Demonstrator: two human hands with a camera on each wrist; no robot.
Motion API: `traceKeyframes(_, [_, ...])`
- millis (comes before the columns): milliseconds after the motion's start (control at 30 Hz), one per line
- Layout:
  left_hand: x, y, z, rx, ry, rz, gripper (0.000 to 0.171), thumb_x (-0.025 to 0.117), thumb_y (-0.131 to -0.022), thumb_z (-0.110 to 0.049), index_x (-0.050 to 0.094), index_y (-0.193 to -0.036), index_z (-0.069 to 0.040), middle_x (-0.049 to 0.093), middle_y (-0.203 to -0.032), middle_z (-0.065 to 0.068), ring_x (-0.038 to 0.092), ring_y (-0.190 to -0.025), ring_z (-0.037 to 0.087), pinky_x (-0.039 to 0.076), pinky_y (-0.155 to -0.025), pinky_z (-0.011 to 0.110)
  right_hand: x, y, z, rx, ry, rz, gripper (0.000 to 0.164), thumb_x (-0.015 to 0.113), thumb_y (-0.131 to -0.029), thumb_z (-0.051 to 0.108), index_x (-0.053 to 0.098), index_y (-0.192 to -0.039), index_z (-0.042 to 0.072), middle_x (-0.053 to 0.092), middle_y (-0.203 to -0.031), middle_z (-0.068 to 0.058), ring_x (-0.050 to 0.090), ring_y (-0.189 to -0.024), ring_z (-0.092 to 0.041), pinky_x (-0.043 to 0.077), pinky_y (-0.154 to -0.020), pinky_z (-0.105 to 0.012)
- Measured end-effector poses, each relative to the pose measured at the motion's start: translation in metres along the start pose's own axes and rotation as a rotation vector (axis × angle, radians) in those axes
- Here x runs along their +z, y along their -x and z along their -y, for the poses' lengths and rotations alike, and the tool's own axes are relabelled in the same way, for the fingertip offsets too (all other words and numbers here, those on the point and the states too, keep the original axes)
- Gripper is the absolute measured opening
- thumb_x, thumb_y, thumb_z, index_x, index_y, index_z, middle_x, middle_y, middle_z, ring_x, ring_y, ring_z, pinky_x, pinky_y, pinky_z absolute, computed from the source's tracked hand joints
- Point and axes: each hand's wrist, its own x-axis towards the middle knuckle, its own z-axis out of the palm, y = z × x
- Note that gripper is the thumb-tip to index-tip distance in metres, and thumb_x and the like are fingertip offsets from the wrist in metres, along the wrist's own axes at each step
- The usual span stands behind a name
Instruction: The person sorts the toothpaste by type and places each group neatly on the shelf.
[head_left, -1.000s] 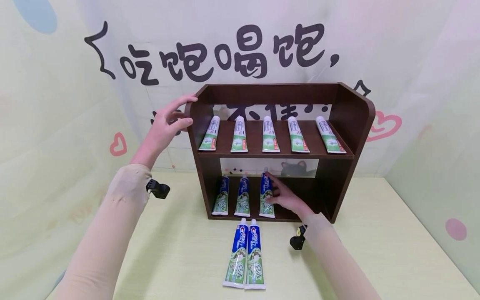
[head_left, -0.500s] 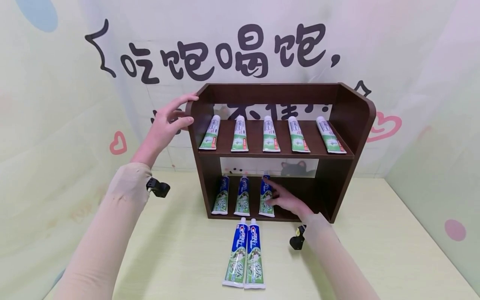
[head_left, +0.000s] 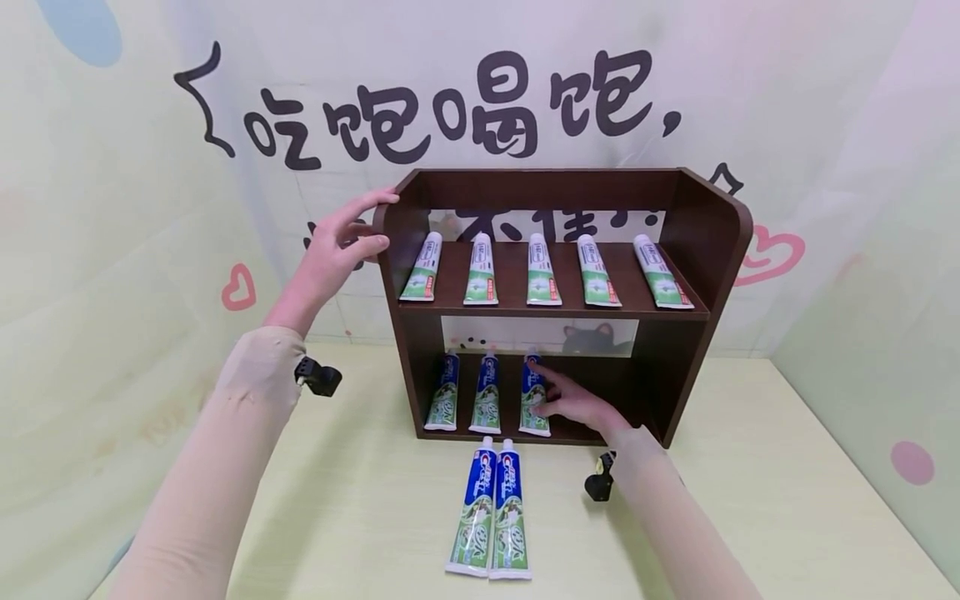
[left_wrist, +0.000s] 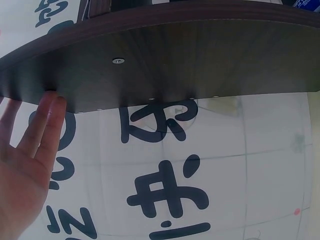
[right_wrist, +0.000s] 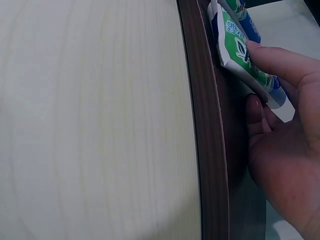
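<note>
My left hand (head_left: 330,250) rests against the left side panel of a dark brown two-tier shelf (head_left: 408,367). In the left wrist view its fingers (left_wrist: 42,125) are straight and touch the panel's outer face. On the lower tier my right hand (head_left: 577,404) holds a blue and green toothpaste tube (head_left: 530,396), third from the left, between thumb and fingers. The right wrist view has the thumb on the face of this tube (right_wrist: 237,47) and the fingers curled at its side. Two similar tubes, a left one (head_left: 444,396) and a middle one (head_left: 487,396), lie left of it.
Two more blue and green tubes (head_left: 510,517) lie side by side on the pale wooden table (head_left: 360,500) before the shelf. Several white and green toothpaste tubes (head_left: 542,275) line the upper tier. Behind stands a printed backdrop (head_left: 135,250) with black characters.
The right index finger has slid slightly down the tube from its cap end. The left hand stays on the side panel, and the tubes keep their places.
</note>
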Motion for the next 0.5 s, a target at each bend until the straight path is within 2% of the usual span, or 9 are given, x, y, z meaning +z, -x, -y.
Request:
traceKeyframes(233, [0.0002,0.0002,0.0017,-0.001,-0.011,0.002,0.046,0.058,-0.097,-0.021,0.052,-0.142,-0.020,0.042,-0.156,-0.009,0.063,-0.102,0.018,0.058,-0.076,0.019,0.0004,0.0025,0.0013,0.003,0.006,-0.004,0.083,0.069,-0.091,0.016,0.022,-0.159,0.025,0.030,-0.155,-0.019,0.044,-0.121,-0.033,0.050,-0.097,-0.043])
traceKeyframes(500, [0.0001,0.0001,0.0022,0.008,-0.007,-0.005,0.045,0.058,-0.097,-0.019,0.053,-0.142,-0.020,0.043,-0.156,-0.008,0.064,-0.100,0.015,0.058,-0.074,0.019,0.0015,0.0024,0.0001,-0.004,-0.012,-0.015,0.080,0.068,-0.091,0.012,0.025,-0.158,0.021,0.030,-0.154,-0.021,0.044,-0.125,-0.036,0.048,-0.102,-0.048])
